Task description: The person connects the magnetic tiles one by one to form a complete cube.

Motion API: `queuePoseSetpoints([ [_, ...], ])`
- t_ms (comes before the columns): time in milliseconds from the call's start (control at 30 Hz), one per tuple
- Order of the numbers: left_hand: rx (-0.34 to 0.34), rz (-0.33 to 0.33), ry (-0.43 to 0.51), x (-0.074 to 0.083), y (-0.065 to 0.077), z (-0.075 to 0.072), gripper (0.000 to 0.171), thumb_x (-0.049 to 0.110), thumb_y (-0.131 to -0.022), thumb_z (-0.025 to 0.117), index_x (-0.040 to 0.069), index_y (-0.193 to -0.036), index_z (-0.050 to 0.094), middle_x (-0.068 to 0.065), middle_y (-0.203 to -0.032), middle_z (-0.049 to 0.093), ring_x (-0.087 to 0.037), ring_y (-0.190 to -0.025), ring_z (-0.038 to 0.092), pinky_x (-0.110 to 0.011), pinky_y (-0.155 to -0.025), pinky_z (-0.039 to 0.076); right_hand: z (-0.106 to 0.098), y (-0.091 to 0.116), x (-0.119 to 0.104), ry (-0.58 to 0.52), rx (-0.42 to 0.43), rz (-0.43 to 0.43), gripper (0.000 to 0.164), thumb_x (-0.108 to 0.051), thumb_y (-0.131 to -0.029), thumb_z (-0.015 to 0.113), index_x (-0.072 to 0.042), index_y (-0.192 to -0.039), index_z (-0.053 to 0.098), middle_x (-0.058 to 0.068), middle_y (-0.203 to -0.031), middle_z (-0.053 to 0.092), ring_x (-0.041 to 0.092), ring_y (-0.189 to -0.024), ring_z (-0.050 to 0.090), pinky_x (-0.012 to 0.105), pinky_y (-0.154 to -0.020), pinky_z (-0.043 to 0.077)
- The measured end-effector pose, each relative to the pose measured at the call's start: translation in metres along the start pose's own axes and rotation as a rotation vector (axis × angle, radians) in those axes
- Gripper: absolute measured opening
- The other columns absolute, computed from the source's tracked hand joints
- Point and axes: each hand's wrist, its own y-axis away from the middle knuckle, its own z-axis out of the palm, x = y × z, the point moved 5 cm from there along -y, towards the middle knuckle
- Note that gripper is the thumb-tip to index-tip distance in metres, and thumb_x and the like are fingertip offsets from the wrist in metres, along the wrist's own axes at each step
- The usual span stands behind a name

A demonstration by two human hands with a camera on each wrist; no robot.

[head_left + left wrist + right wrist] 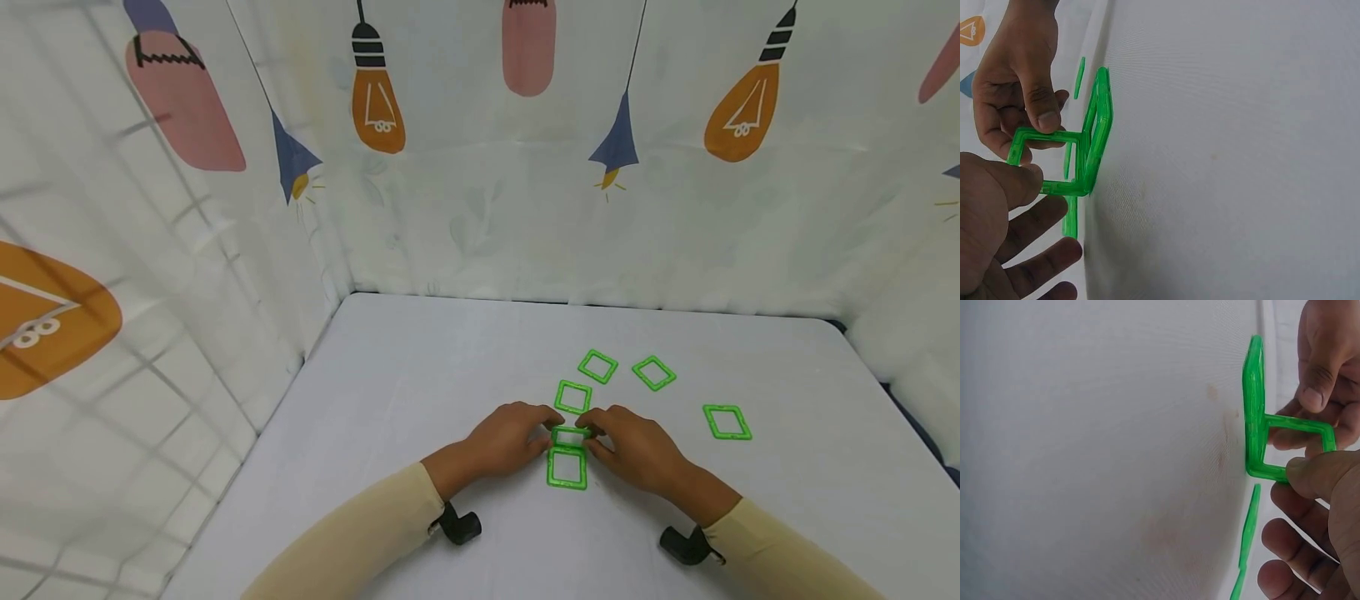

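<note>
A hollow green square building tile [572, 430] stands upright along the far edge of a flat green square tile [551, 468] on the table. My left hand [507, 439] pinches the upright tile at its left side, its thumb [1025, 182] on the frame and the other fingers spread below. From the right, my right hand [636, 446] pinches the opposite side, thumb [1300, 474] against the frame. In the left wrist view the upright tile [1080, 156] meets the flat tile [1104, 125] at roughly a right angle. The fingertips behind the frame are partly hidden.
Just beyond the hands lies another green square tile [573, 409]. Farther back are two more, a tile [611, 372] and a tile [666, 384], with another tile [727, 436] to the right. Patterned cloth walls [480, 208] border the white table [420, 358].
</note>
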Motion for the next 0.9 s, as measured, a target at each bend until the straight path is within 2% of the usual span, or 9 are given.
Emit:
queuePoseSetpoints([
  [300, 0.008, 0.017, -0.016, 0.004, -0.007, 0.002, 0.023, 0.025, -0.100, 0.068, 0.020, -0.123, 0.072, 0.012, -0.111, 0.071, -0.008, -0.107, 0.063, -0.031, -0.093, 0.048, 0.001, 0.000, 0.001, -0.006, -0.002, 0.004, 0.039, -0.017, -0.088, 0.083, -0.019, -0.122, 0.065, -0.007, -0.096, 0.068, 0.013, -0.089, 0.066, 0.030, -0.068, 0.053],
  [433, 0.016, 0.051, -0.032, 0.005, -0.008, 0.001, 0.020, 0.024, -0.100, 0.069, 0.019, -0.118, 0.074, 0.012, -0.108, 0.072, -0.008, -0.104, 0.063, -0.029, -0.092, 0.049, 0.003, 0.002, 0.004, -0.026, -0.031, 0.053, 0.053, -0.022, -0.089, 0.082, -0.016, -0.135, 0.057, -0.011, -0.097, 0.069, 0.013, -0.090, 0.067, 0.031, -0.069, 0.053],
  [633, 0.016, 0.046, -0.048, 0.003, -0.009, 0.002, 0.019, 0.025, -0.100, 0.070, 0.019, -0.117, 0.075, 0.013, -0.104, 0.072, -0.008, -0.100, 0.062, -0.028, -0.088, 0.049, 0.009, 0.004, 0.008, -0.062, -0.130, 0.163, 0.074, -0.034, -0.084, 0.086, -0.017, -0.146, 0.048, -0.020, -0.091, 0.060, 0.005, -0.081, 0.059, 0.029, -0.067, 0.049],
  [767, 0.007, 0.038, -0.053, 0.003, -0.010, 0.003, 0.018, 0.026, -0.099, 0.071, 0.018, -0.115, 0.075, 0.013, -0.099, 0.071, -0.007, -0.093, 0.060, -0.026, -0.083, 0.048, 0.011, 0.004, 0.007, -0.068, -0.172, 0.207, 0.081, -0.041, -0.081, 0.088, -0.019, -0.147, 0.047, -0.021, -0.089, 0.056, 0.002, -0.077, 0.054, 0.028, -0.066, 0.047],
  [900, -0.002, 0.036, -0.057, 0.004, -0.011, 0.003, 0.015, 0.027, -0.098, 0.072, 0.019, -0.110, 0.076, 0.014, -0.094, 0.071, -0.006, -0.089, 0.057, -0.024, -0.078, 0.046, 0.013, 0.003, 0.007, -0.050, -0.189, 0.213, 0.083, -0.042, -0.080, 0.088, -0.018, -0.147, 0.047, -0.021, -0.088, 0.055, 0.002, -0.076, 0.053, 0.028, -0.064, 0.046],
])
